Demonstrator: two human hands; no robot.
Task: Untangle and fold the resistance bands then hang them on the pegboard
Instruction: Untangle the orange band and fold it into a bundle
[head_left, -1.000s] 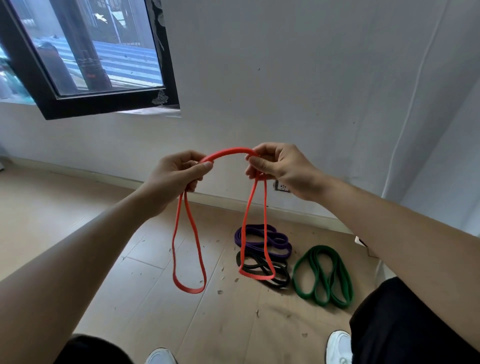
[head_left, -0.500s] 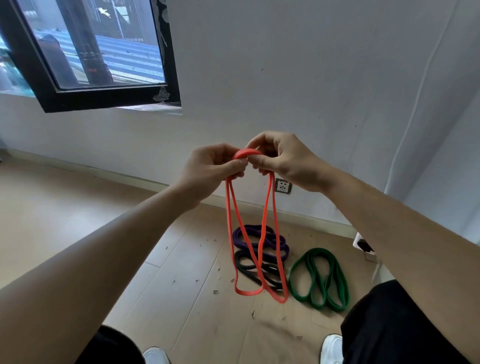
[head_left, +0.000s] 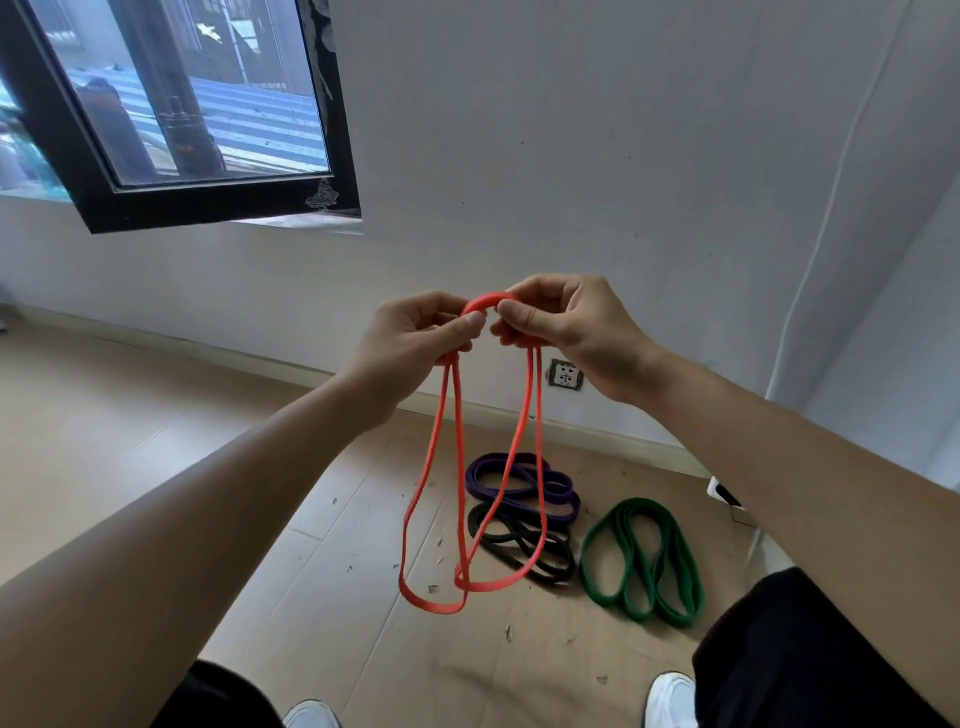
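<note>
Orange resistance band (head_left: 519, 457): light, limp, likely stretchy; pinched at top bend by left hand (head_left: 415, 343) and right hand (head_left: 566, 332), two loops dangling.

Orange resistance band (head_left: 470, 499): thin flat loop, held up in the air, top bent into a short arch, two long loops hanging below, lower ends overlapping. Purple band (head_left: 522, 486): coiled on the wood floor near the wall. Black band (head_left: 519, 545): coiled, touching the purple band's near side. Green band (head_left: 641, 558): folded in loops on the floor, just right of the black one.
</note>
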